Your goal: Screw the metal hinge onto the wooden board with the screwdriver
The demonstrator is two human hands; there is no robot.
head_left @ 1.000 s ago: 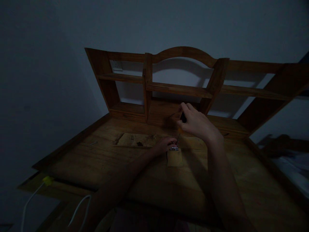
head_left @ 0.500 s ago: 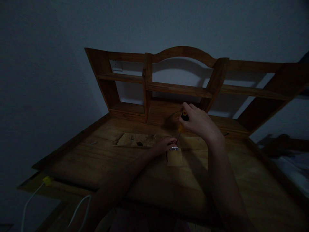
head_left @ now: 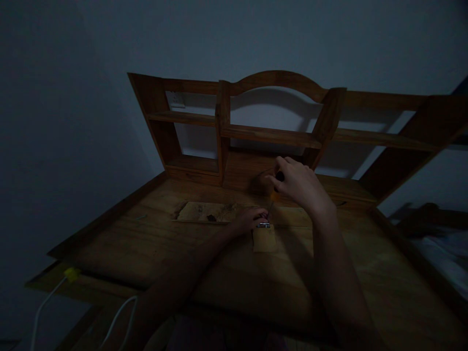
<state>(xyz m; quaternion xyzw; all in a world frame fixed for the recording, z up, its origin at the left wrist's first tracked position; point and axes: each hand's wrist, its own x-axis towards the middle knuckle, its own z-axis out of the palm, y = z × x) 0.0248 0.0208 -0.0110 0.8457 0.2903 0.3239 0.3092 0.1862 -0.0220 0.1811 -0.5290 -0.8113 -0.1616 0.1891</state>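
A small wooden block lies on the bench. At the block's far edge sits a shiny metal piece. The person's left hand reaches it from the block's left, fingers bent; whether they grip it cannot be told. Beyond the block a screwdriver slants down toward the metal piece, its handle held in the right hand, raised beyond the block and to its right. A wooden shelf stands well behind the block.

Obstacles on my list: shelf unit, standing across the back; plank, beside the left hand; right hand with screwdriver, mid-desk. Passage I record: over the desktop, right of the right forearm.
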